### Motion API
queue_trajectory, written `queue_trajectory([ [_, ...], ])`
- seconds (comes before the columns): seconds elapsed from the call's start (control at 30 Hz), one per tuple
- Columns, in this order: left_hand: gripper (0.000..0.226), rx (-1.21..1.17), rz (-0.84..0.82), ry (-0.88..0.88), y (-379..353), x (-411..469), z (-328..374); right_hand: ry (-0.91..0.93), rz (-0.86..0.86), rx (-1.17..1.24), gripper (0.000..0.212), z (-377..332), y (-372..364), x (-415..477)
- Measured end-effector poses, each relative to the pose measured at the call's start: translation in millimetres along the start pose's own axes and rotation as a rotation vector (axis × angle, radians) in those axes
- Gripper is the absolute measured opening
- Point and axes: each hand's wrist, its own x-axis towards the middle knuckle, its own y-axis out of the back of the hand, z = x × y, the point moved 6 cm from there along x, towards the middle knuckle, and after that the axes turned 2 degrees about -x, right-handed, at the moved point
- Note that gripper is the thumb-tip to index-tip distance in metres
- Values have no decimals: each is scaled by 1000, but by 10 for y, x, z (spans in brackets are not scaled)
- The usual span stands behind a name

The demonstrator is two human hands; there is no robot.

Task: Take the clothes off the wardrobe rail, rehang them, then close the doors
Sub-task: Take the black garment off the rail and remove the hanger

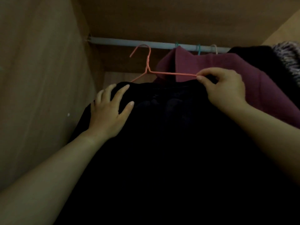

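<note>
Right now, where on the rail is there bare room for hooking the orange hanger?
Bare rail runs from the left wardrobe wall to the maroon garment; the orange hanger is close under it. Rightward it is crowded: teal hooks, a pale hook, dark clothes.

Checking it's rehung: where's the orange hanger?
Head view, centre: orange hanger, hook at the rail, left of the maroon garment; the right hand pinches its arm.

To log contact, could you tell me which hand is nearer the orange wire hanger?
Right: the right hand pinches the orange wire hanger by one arm; the left hand rests on the black garment below it.
</note>
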Motion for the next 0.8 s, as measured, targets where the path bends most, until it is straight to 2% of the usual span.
queue_trajectory([
  [0.2, 61, -46, -96, -39, 113, -525, 189, -5, -52, 187, 9, 229, 304, -804],
  [0.3, 49, -43, -130, -29, 292, -883, 399, -11, -129, 175, 7, 285, 459, -1207],
  [0.37, 39, -53, -119, 8, 436, -1136, 539, 13, -183, 141, 7, 279, 558, -1435],
  [0.57, 37, -44, -84, 177, 996, -2004, 1184, 62, -313, 260, 20, 105, 1189, -2073],
  [0.7, 31, 24, -74, 228, 1417, -2432, 1731, 66, -306, 397, 24, 28, 1702, -2323],
  [0.8, 28, 51, -50, 267, 1800, -2672, 2148, 113, -325, 387, 36, -143, 2109, -2423],
])
